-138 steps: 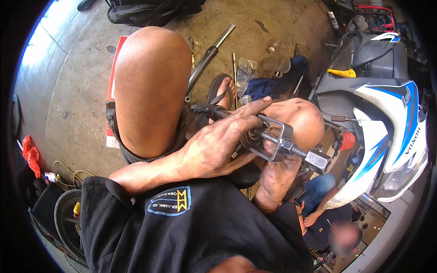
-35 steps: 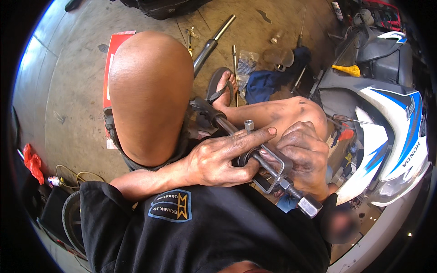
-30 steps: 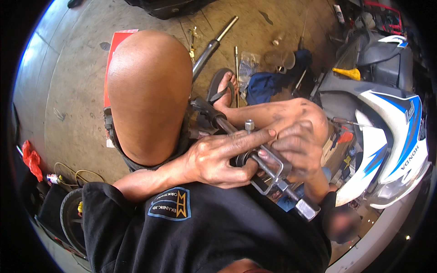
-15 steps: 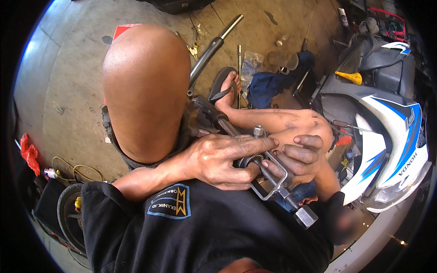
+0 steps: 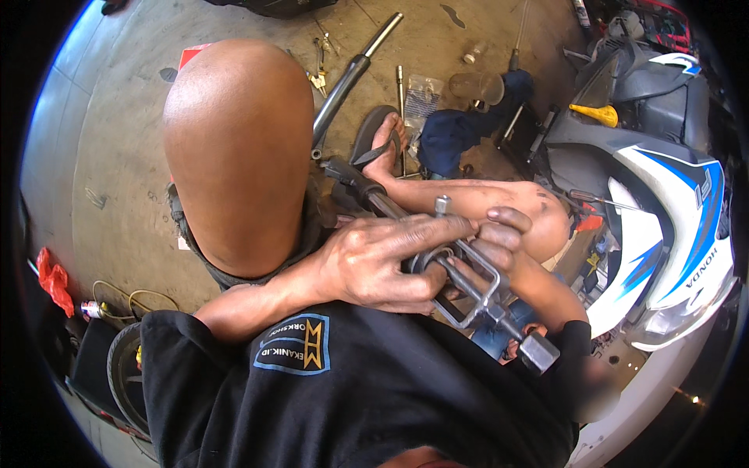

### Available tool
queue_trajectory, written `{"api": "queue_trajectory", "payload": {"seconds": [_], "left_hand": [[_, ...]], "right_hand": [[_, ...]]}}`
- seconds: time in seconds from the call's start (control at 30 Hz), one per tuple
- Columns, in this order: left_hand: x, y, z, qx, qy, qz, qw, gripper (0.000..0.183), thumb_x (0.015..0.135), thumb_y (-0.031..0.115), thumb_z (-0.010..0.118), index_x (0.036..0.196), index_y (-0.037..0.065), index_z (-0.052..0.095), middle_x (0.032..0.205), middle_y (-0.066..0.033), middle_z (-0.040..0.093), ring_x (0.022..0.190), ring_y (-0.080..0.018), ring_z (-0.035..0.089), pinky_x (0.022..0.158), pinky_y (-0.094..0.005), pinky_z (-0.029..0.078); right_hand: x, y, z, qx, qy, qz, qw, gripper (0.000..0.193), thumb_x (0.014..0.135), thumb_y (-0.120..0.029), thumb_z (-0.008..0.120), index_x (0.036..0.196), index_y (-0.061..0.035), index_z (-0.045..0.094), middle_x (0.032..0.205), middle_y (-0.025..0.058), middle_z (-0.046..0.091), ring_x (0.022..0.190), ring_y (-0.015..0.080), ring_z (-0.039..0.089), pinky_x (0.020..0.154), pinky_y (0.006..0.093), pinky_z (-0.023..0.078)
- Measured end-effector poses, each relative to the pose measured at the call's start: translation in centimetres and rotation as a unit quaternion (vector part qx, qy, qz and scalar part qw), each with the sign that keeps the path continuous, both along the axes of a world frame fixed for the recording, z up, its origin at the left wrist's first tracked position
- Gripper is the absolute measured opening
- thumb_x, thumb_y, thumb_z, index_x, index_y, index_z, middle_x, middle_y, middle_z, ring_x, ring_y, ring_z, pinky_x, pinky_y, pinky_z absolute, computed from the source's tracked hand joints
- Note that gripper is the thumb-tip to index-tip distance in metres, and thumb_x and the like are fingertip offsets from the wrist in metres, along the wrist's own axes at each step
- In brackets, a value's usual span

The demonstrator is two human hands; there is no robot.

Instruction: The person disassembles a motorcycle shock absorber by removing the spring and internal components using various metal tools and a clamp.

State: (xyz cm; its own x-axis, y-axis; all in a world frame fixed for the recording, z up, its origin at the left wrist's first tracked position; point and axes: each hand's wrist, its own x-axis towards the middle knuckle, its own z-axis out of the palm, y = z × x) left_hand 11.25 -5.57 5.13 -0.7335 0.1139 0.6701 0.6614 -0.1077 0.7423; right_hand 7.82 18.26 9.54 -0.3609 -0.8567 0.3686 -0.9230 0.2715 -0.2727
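A metal screw clamp with an open rectangular frame lies across my lap. A thick threaded bolt with a large hex head sticks out of its lower right end. The clamp sits at the end of a dark fork tube that runs up toward my foot. My left hand is closed around the tube end and frame, its index finger stretched across and its thumb by the ring inside. On the frame's far right side, my right hand has its fingers curled; its fingertips are partly hidden.
A second fork leg and a long metal rod lie on the floor ahead. Dark blue cloth and a clear plastic cup lie beyond my foot. A white and blue scooter with a yellow funnel stands right.
My right fingers have drawn in closer to the frame and curled more. The clamp's hex end has shifted slightly right and up. My left hand keeps its hold.
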Motion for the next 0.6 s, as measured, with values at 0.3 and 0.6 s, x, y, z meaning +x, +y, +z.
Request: {"api": "queue_trajectory", "payload": {"seconds": [0.3, 0.6], "left_hand": [[-0.3, -0.1, 0.2, 0.096, -0.096, -0.034, 0.99, 0.046, 0.075, 0.014, 0.086, 0.103, 0.002, 0.052, 0.125, -0.0349, 0.058, 0.111, -0.0432, 0.065, 0.091, -0.0481, 0.054], [0.4, 0.4, -0.2, 0.168, -0.1, -0.044, 0.98, 0.062, 0.079, 0.008, 0.082, 0.124, 0.004, 0.039, 0.127, -0.0289, 0.055, 0.12, -0.0428, 0.057, 0.104, -0.0554, 0.038]], "right_hand": [[-2.9, -4.6, 2.9, 0.001, -0.201, -0.006, 0.98, 0.054, 0.064, -0.027, 0.088, 0.111, -0.0248, 0.063, 0.094, -0.0004, 0.051, 0.089, 0.0231, 0.054, 0.082, 0.0417, 0.04], [-0.9, -2.8, 3.1, -0.324, -0.214, -0.074, 0.919, 0.042, 0.084, -0.038, 0.076, 0.11, -0.0092, 0.059, 0.093, 0.0065, 0.055, 0.086, 0.0218, 0.059, 0.075, 0.039, 0.05]]}}
